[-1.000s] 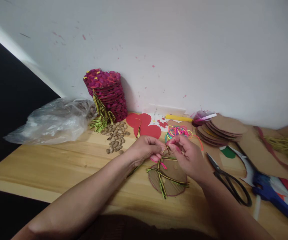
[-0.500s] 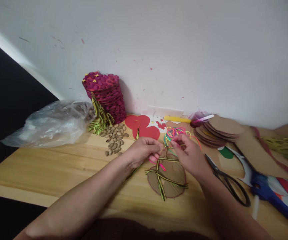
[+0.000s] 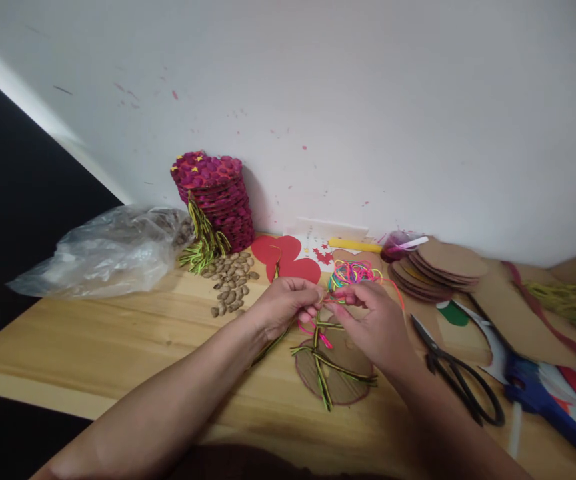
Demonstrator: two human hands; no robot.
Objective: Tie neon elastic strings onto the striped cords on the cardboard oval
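My left hand is closed in a pinch around green-and-black yarn, which sticks out above the fingers and trails below the wrist. Close beside it, my right hand pinches a thin cord between thumb and forefinger. The fingertips of both hands nearly meet, and the cord between them is too fine to make out fully. Just below lies a round cardboard disc with more yarn strands crossed over it. A short pink cord rests at the disc's edge. Behind the right hand sits a tangle of bright coloured cord.
Black scissors and a blue-handled tool lie to the right, near stacked cardboard discs. A purple heart-shaped box, shells or seeds, a plastic bag and red paper hearts stand leftward.
My right hand has moved left and slightly down, bringing its fingertips up against those of my left hand. The left hand keeps its pinch almost in place. The view has shifted slightly.
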